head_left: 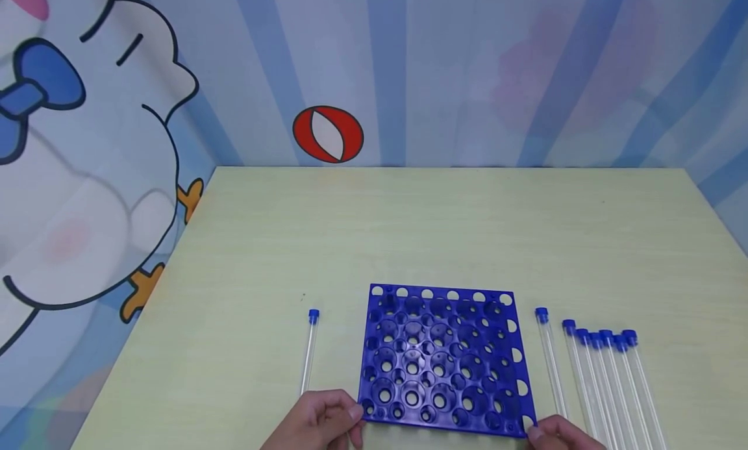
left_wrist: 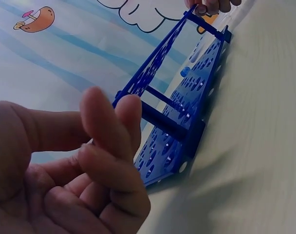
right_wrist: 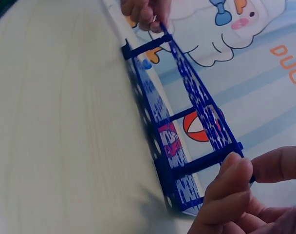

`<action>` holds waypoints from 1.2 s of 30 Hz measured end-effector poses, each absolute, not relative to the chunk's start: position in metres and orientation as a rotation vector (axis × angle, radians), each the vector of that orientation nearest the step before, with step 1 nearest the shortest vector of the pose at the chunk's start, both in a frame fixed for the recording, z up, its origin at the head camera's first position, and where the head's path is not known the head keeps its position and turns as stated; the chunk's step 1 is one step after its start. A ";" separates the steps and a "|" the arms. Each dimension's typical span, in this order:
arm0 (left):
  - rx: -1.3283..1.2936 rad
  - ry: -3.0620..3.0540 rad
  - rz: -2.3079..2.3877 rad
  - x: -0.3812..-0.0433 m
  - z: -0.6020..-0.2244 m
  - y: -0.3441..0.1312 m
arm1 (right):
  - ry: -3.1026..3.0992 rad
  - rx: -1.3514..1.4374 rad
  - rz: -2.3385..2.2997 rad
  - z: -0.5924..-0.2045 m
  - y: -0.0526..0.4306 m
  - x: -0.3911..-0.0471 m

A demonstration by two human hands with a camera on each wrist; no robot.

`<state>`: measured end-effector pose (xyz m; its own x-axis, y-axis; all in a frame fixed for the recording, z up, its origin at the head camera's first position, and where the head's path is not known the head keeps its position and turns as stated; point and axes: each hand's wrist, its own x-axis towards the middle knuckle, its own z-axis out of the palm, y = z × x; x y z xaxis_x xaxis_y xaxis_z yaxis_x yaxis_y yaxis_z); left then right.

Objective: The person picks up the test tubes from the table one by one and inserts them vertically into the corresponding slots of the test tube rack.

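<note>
A blue plastic test tube rack (head_left: 438,359), with a holed top plate above a holed base, sits at the table's near middle. My left hand (head_left: 321,421) pinches its near left corner between thumb and fingers. At the near right corner my right hand (head_left: 558,434) pinches the top plate's edge. The wrist views show the rack side-on, its top plate (right_wrist: 192,80) above the base (left_wrist: 175,141). Whether the base touches the table is hard to tell. No tubes stand in the rack's holes.
A capped clear tube (head_left: 310,349) lies left of the rack, just beyond my left hand. To the right lies another single tube (head_left: 552,365), beside a row of several blue-capped tubes (head_left: 610,378). A printed wall (head_left: 432,73) borders the pale table (head_left: 432,229) at the back.
</note>
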<state>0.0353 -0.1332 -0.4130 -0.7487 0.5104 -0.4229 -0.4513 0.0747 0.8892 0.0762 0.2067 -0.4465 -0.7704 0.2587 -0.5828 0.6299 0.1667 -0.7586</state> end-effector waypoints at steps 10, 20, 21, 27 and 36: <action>0.035 1.680 1.780 0.037 -0.412 -0.134 | 2.337 0.670 -1.347 -0.414 0.206 0.048; 0.019 1.692 1.792 0.038 -0.413 -0.133 | 2.373 0.454 -1.425 -0.395 0.204 0.013; 0.028 1.699 1.781 0.037 -0.414 -0.133 | 2.363 0.445 -1.457 -0.396 0.205 0.011; 0.080 1.818 1.735 0.033 -0.414 -0.137 | 2.313 0.435 -1.501 -0.397 0.205 0.003; -0.268 2.752 1.184 0.009 -0.397 -0.147 | 2.294 0.472 -1.492 -0.402 0.204 0.004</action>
